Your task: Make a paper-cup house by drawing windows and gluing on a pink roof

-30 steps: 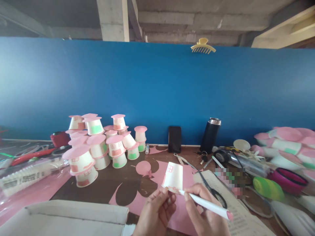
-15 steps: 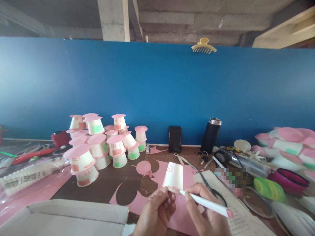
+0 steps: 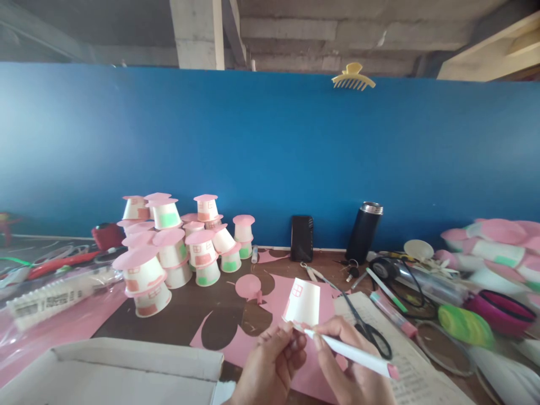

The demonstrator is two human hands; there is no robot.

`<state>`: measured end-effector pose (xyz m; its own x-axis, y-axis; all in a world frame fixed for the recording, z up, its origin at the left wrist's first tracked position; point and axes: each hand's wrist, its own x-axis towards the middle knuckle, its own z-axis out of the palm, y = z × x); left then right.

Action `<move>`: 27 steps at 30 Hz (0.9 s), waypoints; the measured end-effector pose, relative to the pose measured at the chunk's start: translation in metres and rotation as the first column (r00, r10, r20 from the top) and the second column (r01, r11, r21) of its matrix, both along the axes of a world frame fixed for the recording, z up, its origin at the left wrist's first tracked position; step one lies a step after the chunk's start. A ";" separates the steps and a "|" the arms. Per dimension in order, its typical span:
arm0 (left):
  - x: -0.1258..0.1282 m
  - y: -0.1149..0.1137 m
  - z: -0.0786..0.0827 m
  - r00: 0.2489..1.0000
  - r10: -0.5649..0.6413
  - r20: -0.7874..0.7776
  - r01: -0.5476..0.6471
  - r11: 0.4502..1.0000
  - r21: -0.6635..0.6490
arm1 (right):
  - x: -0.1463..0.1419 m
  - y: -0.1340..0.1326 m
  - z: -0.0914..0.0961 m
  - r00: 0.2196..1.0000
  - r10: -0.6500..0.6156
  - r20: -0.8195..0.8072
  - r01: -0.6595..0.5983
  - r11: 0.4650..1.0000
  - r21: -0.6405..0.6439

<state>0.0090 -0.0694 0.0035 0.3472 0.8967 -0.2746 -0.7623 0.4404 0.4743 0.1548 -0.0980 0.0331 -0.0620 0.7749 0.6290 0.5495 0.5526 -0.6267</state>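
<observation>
At the bench's (image 3: 198,306) near edge, the left hand (image 3: 272,365) pinches an upturned paper cup (image 3: 304,302) by its rim; the right hand (image 3: 350,377) grips a pen (image 3: 352,353) slanting up-left, tip touching that rim.

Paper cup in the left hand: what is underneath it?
Below the paper cup lies a pink sheet with round cut-outs. The left hand and the right hand, holding a pen, hide the rest.

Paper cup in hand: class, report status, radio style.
Left hand pinches paper cup at rim, upside down. Right hand holds white pen, tip at rim. Scissors lie close right, not blocking.
</observation>
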 end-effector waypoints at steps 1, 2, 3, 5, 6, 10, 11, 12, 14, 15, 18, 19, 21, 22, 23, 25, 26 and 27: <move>0.000 0.000 0.000 1.000 -0.003 -0.004 0.003 1.000 0.006 | 0.000 0.000 0.000 1.000 0.019 -0.004 -0.019 1.000 -0.009; 0.001 0.001 0.000 1.000 -0.006 -0.011 0.006 1.000 0.012 | 0.000 0.000 0.000 1.000 0.029 -0.011 -0.029 0.999 -0.016; 0.001 0.001 0.001 1.000 -0.008 -0.019 0.009 1.000 0.019 | -0.001 0.000 0.000 0.999 0.033 -0.017 -0.034 0.999 -0.020; 0.002 0.000 0.002 0.999 -0.011 -0.041 0.013 0.999 0.044 | -0.001 0.000 0.000 0.999 0.034 -0.018 -0.035 0.999 -0.027; 0.002 0.000 0.002 0.999 -0.011 -0.052 0.014 0.998 0.060 | -0.001 0.000 0.000 1.000 0.022 -0.018 -0.023 0.999 -0.025; 0.001 -0.001 0.004 0.997 0.006 -0.079 0.002 0.996 0.093 | 0.000 -0.001 -0.001 0.997 -0.073 0.000 0.073 0.997 0.003; 0.001 -0.002 0.004 0.997 0.007 -0.083 0.001 0.996 0.094 | 0.000 -0.001 -0.001 0.997 -0.077 0.009 0.077 0.997 0.006; 0.001 -0.002 0.004 0.996 0.005 -0.086 0.003 0.995 0.096 | 0.000 -0.001 0.000 0.998 -0.062 0.019 0.062 0.998 0.004; 0.001 -0.002 0.004 0.996 -0.006 -0.088 0.016 0.994 0.105 | 0.000 -0.001 0.000 1.000 -0.005 0.027 0.006 1.000 -0.010; 0.001 -0.002 0.004 0.996 -0.010 -0.086 0.019 0.994 0.106 | 0.000 -0.001 -0.001 1.000 0.017 0.023 -0.017 1.000 -0.014; 0.001 -0.001 0.004 0.997 0.008 -0.072 -0.002 0.997 0.083 | 0.000 -0.001 -0.002 1.000 -0.024 0.003 0.024 1.000 -0.021; 0.001 -0.001 0.005 0.998 0.018 -0.065 -0.014 0.997 0.071 | 0.000 -0.001 -0.003 0.998 -0.061 0.003 0.061 0.998 -0.017; 0.001 -0.001 0.006 0.998 0.036 -0.053 -0.033 0.998 0.047 | 0.000 0.000 -0.003 0.993 -0.118 0.012 0.118 0.993 -0.005; 0.001 -0.001 0.006 0.998 0.038 -0.050 -0.036 0.998 0.041 | 0.000 0.000 -0.003 0.992 -0.124 0.014 0.124 0.992 0.001; 0.001 0.000 0.006 0.998 0.037 -0.048 -0.035 0.999 0.036 | 0.000 0.000 -0.002 0.994 -0.108 0.013 0.108 0.994 0.006; 0.001 0.000 0.005 0.999 0.024 -0.047 -0.022 0.999 0.035 | 0.000 0.000 -0.002 0.999 -0.054 0.002 0.054 0.999 0.002; 0.001 0.000 0.005 0.999 0.013 -0.045 -0.011 0.999 0.041 | -0.001 -0.001 -0.001 0.999 -0.032 -0.011 0.032 0.999 -0.005; 0.001 0.000 0.004 0.999 0.002 -0.040 0.000 0.999 0.045 | -0.001 -0.001 -0.001 0.999 -0.023 -0.029 0.023 1.000 -0.012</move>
